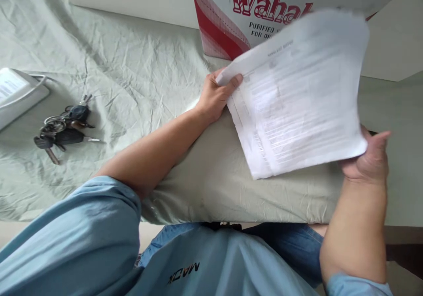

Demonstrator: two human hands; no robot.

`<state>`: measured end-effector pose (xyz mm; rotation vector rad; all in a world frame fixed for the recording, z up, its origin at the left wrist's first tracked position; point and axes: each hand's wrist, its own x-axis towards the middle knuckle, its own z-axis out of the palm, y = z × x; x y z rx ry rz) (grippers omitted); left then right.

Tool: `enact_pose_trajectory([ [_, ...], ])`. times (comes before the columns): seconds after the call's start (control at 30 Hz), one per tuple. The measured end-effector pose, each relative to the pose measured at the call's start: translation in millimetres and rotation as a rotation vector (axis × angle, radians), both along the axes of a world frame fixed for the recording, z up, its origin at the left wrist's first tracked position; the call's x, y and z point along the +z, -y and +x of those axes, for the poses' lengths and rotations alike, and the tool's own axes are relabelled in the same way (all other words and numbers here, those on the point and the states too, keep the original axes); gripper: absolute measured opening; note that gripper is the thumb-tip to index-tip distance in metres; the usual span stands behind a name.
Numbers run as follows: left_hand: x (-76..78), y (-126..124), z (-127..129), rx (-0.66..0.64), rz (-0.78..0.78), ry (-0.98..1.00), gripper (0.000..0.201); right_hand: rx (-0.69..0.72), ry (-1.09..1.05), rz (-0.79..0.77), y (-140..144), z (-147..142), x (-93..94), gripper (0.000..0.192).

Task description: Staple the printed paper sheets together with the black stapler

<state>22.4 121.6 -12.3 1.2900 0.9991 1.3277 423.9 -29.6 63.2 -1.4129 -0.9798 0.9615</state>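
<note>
A stack of white printed papers (297, 93) is held up over a pale green pillow (224, 177). My left hand (216, 95) pinches the stack's upper left corner, thumb on top. My right hand (370, 155) grips the stack's lower right edge from below. The sheets are blurred, so their text cannot be read. Both forearms reach out of light blue sleeves.
A bunch of keys (64, 128) lies on the wrinkled green sheet (132, 67) at the left. A white device (16, 93) sits at the far left edge. A red-and-white cardboard box (251, 9) stands behind the papers, against a white wall.
</note>
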Motion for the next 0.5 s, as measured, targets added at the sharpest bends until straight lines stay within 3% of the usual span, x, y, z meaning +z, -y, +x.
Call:
enact_pose_trajectory([
  [0.1, -10.6, -9.7, 4.5, 0.071, 0.013, 0.063, 0.081, 0.134, -0.061, 0.006, -1.3, -16.6, 6.0, 0.124],
  [0.17, -12.0, -11.4, 5.7, 0.069, 0.015, 0.052, 0.087, 0.145, -0.086, -0.024, -2.3, -36.1, 0.6, 0.125],
  [0.27, -4.4, -7.7, 4.1, 0.005, 0.029, 0.001, 0.088, -0.085, 0.031, 0.073, -4.9, -54.9, -13.3, 0.103],
  [0.37, 13.9, -1.0, -3.3, -0.088, 0.035, -0.046, 0.082, -0.315, 0.138, 0.325, -11.4, -39.2, -17.5, 0.091],
  [0.43, 27.7, 2.5, -11.0, -0.17, 0.048, -0.069, 0.079, -0.34, 0.206, 0.464, -16.6, -14.7, -11.7, 0.105],
  [0.5, 37.2, 3.6, -18.8, -0.272, 0.101, -0.079, 0.081, -0.303, 0.201, 0.581, -19.0, 6.4, -3.1, 0.144],
])
